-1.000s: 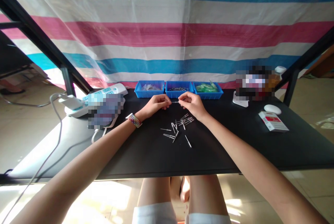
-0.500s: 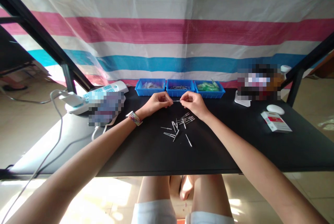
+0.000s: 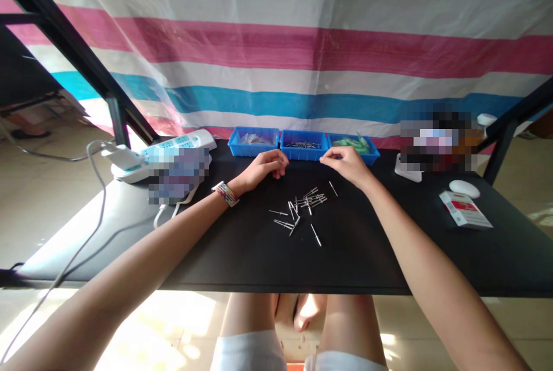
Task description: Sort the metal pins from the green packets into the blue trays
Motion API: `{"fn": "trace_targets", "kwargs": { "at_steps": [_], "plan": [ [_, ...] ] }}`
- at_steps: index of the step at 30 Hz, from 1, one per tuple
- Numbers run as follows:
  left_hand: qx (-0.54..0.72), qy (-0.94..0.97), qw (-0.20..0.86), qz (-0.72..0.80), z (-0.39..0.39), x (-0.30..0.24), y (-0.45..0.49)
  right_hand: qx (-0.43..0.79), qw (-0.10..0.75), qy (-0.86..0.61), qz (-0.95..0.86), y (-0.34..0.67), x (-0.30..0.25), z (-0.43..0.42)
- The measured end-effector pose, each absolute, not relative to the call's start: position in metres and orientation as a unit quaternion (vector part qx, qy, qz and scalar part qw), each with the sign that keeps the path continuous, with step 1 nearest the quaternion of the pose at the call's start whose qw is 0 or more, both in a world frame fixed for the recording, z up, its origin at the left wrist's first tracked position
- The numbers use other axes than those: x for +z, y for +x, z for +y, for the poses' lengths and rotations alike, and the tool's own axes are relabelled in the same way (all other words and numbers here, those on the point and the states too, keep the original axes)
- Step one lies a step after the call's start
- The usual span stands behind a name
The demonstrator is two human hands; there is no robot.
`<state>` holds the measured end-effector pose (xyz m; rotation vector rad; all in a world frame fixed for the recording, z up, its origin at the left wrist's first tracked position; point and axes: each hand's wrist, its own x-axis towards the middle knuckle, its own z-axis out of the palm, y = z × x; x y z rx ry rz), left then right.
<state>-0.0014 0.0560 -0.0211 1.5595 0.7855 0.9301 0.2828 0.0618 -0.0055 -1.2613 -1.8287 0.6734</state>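
Observation:
My left hand (image 3: 265, 165) rests on the black table (image 3: 242, 256) in front of the middle blue bin (image 3: 302, 153), which holds metal pins. Its fingers are curled in, and what they hold is hidden. My right hand (image 3: 345, 162) is at the near edge of the right blue bin (image 3: 372, 158), which holds green pieces. Its fingertips are pinched together. Several thin metal pins (image 3: 302, 209) lie scattered on the table below both hands, and a single pin (image 3: 333, 188) lies just under my right wrist. The left blue bin (image 3: 253, 149) holds clear pieces.
A white power strip (image 3: 181, 143) with a plug and cable (image 3: 123, 158) sits at the back left. A white mouse (image 3: 464, 188) and a red-and-white box (image 3: 464, 214) lie at the right. Black frame posts stand at both back corners before a striped tarp.
My hands held one pin between them over the pile. They have parted: my right hand moved right and back to the green bin, and a single pin now lies near it.

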Motion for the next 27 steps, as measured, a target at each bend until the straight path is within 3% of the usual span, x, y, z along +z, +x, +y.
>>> {"fn": "trace_targets", "kwargs": {
  "at_steps": [9, 14, 19, 24, 27],
  "plan": [
    [0.384, 0.668, 0.542, 0.335, 0.056, -0.019, -0.001, 0.236, 0.161, -0.543, -0.789, 0.295, 0.015, 0.041],
    [0.380, 0.672, 0.540, 0.336, 0.056, -0.019, -0.001, 0.242, 0.127, -0.531, -0.802, 0.291, 0.004, 0.042],
    [0.374, 0.679, 0.530, 0.344, 0.054, -0.018, 0.000, 0.290, 0.196, -0.493, -0.797, 0.283, 0.004, 0.041],
    [0.372, 0.688, 0.521, 0.343, 0.053, -0.016, 0.000, 0.437, 0.386, -0.424, -0.693, 0.267, 0.005, 0.038],
    [0.364, 0.697, 0.514, 0.344, 0.053, -0.015, 0.000, 0.462, 0.482, -0.397, -0.630, 0.251, -0.003, 0.035]
  ]
}}
